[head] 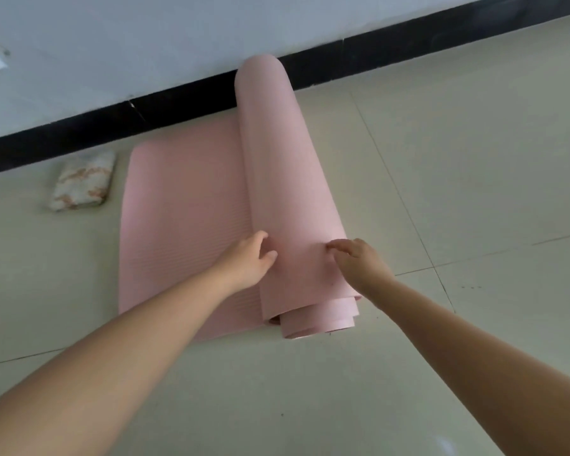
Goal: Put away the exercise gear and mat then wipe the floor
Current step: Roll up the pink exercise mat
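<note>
A pink exercise mat [277,166] lies on the pale tiled floor, mostly rolled into a thick tube that runs from near me toward the wall. A flat stretch of it still lies spread to the left of the roll. My left hand [249,258] presses on the roll's left side where it meets the flat part, fingers curled against it. My right hand [359,258] rests on top of the roll near its close end, fingers spread. The roll's near end shows loose, uneven layers.
A small folded cloth [81,181] with a white and reddish pattern lies on the floor left of the mat. A black skirting board [79,133] runs along the white wall behind. Tiled floor [458,176] stretches to the right.
</note>
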Available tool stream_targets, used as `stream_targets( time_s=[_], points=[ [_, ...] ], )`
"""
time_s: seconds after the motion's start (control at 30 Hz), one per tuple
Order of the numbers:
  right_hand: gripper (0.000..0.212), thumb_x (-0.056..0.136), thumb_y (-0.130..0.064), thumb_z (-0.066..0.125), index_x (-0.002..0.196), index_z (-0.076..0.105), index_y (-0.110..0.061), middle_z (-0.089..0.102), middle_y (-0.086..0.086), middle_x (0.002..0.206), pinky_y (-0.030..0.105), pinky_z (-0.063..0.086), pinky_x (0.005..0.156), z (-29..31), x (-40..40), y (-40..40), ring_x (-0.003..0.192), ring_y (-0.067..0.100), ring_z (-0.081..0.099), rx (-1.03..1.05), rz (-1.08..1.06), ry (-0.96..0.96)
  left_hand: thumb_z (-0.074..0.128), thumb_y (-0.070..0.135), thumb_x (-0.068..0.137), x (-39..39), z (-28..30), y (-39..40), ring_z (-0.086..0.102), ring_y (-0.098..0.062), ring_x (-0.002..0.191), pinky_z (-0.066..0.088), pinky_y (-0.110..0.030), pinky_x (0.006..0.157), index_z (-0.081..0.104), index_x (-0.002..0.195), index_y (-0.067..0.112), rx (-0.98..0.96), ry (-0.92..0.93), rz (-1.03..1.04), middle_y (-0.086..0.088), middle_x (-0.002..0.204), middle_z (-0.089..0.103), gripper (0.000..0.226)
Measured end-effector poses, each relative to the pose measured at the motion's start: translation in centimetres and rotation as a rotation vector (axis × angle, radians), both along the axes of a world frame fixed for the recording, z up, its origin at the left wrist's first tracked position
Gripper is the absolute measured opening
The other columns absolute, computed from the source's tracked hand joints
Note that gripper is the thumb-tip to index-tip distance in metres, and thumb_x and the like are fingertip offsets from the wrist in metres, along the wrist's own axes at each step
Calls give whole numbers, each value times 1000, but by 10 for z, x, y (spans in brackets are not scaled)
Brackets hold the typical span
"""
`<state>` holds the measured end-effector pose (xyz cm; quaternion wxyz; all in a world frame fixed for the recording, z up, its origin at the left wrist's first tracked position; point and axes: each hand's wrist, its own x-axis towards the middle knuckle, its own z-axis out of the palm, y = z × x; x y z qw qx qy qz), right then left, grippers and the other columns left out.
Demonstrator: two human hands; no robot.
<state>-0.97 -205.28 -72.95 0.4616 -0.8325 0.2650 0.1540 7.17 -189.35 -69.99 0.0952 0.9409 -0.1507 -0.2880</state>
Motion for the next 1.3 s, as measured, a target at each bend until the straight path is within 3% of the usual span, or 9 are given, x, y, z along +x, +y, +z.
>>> stream_targets(
  time_s=[0.17,0.27,0.47,0.6,0.8,0.97,1.1,1.17,1.3],
  points=[
    [41,95,-4,35,127,55,-19,58,0,116,14,41,73,22,7,25,99,16,52,326,78,-49,42,22,99,18,12,20,40,-26,134,32,-30,108,40,141,11,9,-104,176,-11,147,41,43],
    [39,94,1,33,114,58,-21,59,0,101,26,43,89,30,16,35,74,16,64,497,-64,-109,41,22,99,23,9,41,44,-30,132,37,-33,106,41,141,13,52,-122,283,-13,144,46,43],
    [44,95,-15,40,138,42,-6,49,18,136,35,38,102,8,51,39,123,33,47,-194,42,118,41,21,99,37,-20,53,44,-29,131,37,-33,106,39,142,18,-17,-149,148,-11,144,46,44],
    [36,96,-15,35,121,58,0,59,19,114,29,42,86,-4,61,62,100,30,53,-169,7,202,42,17,96,58,-32,59,52,-29,121,42,-31,96,51,129,23,-98,-166,42,-9,132,54,35],
    [38,96,-25,38,128,57,-31,52,1,130,51,21,115,22,69,126,111,24,55,-308,175,166,46,14,91,100,-43,114,53,-33,123,44,-36,99,60,120,2,139,-98,239,-17,131,57,34],
    [38,94,-19,35,125,55,-27,54,1,130,58,0,117,49,101,224,123,26,47,-310,501,156,46,12,92,97,-61,214,55,-34,121,45,-38,99,59,121,-1,191,-42,419,-20,129,58,35],
    [31,91,-7,39,108,64,-1,66,17,111,37,49,94,63,122,280,98,29,61,-52,485,-14,44,11,93,105,-65,277,56,-37,115,46,-37,94,61,112,-5,120,-66,550,-25,122,60,31],
    [30,90,-5,41,103,67,-2,69,14,100,29,51,77,63,138,286,85,25,60,-139,406,-155,42,12,95,112,-66,299,55,-37,115,45,-36,93,59,113,-8,86,-71,575,-27,122,59,32],
    [32,89,-11,47,118,62,-11,62,8,116,24,43,83,48,167,261,106,25,57,-326,193,-168,40,16,97,127,-71,314,56,-35,109,44,-33,87,60,109,-5,-28,-33,599,-25,116,61,31]
  ],
)
